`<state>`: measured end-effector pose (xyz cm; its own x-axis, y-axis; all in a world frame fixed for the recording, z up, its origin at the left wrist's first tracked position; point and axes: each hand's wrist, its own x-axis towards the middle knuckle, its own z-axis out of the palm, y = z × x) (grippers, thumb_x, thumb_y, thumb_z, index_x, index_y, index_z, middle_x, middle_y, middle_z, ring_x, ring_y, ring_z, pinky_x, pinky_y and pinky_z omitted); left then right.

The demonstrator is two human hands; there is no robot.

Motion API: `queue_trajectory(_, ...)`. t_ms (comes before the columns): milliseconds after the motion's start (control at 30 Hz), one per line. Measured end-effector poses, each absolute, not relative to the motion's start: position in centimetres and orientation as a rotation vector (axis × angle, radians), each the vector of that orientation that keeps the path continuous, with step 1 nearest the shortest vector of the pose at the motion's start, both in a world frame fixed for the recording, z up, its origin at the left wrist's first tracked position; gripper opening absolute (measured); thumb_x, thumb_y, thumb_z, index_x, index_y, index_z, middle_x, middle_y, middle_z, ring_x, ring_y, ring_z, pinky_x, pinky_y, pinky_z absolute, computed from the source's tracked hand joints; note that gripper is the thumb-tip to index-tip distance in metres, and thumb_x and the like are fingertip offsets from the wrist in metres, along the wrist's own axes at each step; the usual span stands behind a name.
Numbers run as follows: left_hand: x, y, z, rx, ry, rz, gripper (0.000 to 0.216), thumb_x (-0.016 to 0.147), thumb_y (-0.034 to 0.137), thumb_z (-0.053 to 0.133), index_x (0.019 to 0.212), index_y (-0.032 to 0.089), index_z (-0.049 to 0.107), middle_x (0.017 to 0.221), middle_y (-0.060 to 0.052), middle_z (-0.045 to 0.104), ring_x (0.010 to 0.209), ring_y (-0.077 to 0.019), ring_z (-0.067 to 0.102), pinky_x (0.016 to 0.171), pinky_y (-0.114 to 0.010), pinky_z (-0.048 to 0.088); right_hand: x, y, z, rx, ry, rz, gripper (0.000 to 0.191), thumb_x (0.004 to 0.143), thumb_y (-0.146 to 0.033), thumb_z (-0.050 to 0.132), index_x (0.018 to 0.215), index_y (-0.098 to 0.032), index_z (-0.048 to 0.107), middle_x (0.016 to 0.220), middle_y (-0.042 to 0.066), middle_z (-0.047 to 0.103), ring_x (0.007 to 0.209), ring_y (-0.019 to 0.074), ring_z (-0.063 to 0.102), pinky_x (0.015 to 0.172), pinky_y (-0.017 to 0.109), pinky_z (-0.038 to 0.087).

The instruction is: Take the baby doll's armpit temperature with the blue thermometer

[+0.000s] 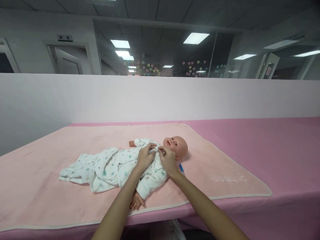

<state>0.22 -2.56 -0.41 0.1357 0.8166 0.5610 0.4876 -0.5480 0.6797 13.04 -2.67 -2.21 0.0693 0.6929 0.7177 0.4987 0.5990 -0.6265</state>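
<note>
A baby doll (177, 146) lies on its back on a pale pink blanket (46, 181), head to the right. It wears a white printed romper (111, 168) that hangs loose over the legs. My left hand (145, 156) rests on the doll's chest and pinches the romper's fabric near the collar. My right hand (167, 159) is closed on the collar just under the doll's chin. Both hands meet at the neckline. One doll hand (137, 202) sticks out of a sleeve near the blanket's front edge.
The blanket covers a table with a darker pink cloth (283, 146). A blue pen (181, 168) lies beside the doll's head, partly behind my right wrist. A low white partition (159, 98) runs behind the table, with glass walls beyond.
</note>
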Motion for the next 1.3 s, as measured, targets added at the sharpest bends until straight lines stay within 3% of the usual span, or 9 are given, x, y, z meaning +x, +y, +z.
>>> queue_trajectory(167, 0.2, -2.5, -0.6, 2.026, 1.198, 1.424, 0.024, 0.07, 0.012, 0.046, 0.091, 0.021, 0.054, 0.091, 0.0, 0.063, 0.089, -0.0153, 0.057, 0.083, -0.028, 0.042, 13.0, -3.0, -2.0, -1.05, -1.508, 0.287, 0.011, 0.074, -0.022, 0.046, 0.072, -0.018, 0.056, 0.065, 0.001, 0.061, 0.052, 0.0126, 0.054, 0.054, 0.023, 0.042)
queue_trajectory(533, 0.2, -2.9, -0.4, 2.043, 1.148, 1.421, 0.021, 0.071, 0.013, 0.044, 0.086, 0.02, 0.058, 0.087, 0.0, 0.063, 0.087, -0.0148, 0.057, 0.082, -0.027, 0.042, 13.2, -3.2, -1.8, -0.973, -1.609, 0.182, 0.023, 0.075, -0.016, 0.041, 0.077, -0.017, 0.063, 0.073, 0.004, 0.064, 0.066, 0.0148, 0.057, 0.061, 0.025, 0.044)
queue_trajectory(700, 0.6, -3.8, -0.2, 2.251, 1.376, 1.426, 0.021, 0.073, 0.011, 0.043, 0.081, 0.021, 0.06, 0.083, 0.0, 0.064, 0.084, -0.017, 0.054, 0.081, -0.031, 0.039, 13.1, -3.2, -1.7, -0.969, -1.677, 0.094, 0.022, 0.072, -0.014, 0.043, 0.079, -0.017, 0.064, 0.081, 0.005, 0.063, 0.069, 0.0148, 0.055, 0.064, 0.026, 0.044)
queue_trajectory(967, -0.7, -5.5, -0.4, 2.457, 1.656, 1.397, 0.017, 0.081, 0.023, 0.043, 0.089, 0.019, 0.057, 0.089, -0.006, 0.061, 0.089, -0.0204, 0.051, 0.081, -0.034, 0.036, 13.4, -3.6, -1.7, -1.002, -1.712, 0.039, 0.019, 0.073, -0.015, 0.039, 0.074, -0.017, 0.058, 0.073, 0.003, 0.059, 0.062, 0.0138, 0.051, 0.06, 0.025, 0.041)
queue_trajectory(1167, -2.7, -6.1, -1.0, 2.412, 1.667, 1.457, 0.025, 0.079, 0.029, 0.047, 0.102, 0.02, 0.054, 0.097, -0.006, 0.061, 0.093, -0.0213, 0.051, 0.083, -0.035, 0.036, 12.0, -3.8, -0.3, -0.927, -1.95, -0.03, 0.023, 0.076, -0.015, 0.04, 0.09, -0.02, 0.058, 0.094, 0.004, 0.061, 0.084, 0.0156, 0.055, 0.072, 0.024, 0.04)
queue_trajectory(1300, -2.7, -6.2, -1.3, 2.389, 1.716, 1.449, 0.026, 0.079, 0.025, 0.045, 0.104, 0.02, 0.054, 0.098, -0.006, 0.061, 0.092, -0.0214, 0.051, 0.082, -0.035, 0.036, 10.2, -3.1, 0.7, -0.994, -2.127, -0.099, 0.018, 0.075, -0.016, 0.042, 0.079, -0.021, 0.059, 0.081, 0.001, 0.062, 0.072, 0.0141, 0.055, 0.065, 0.023, 0.038)
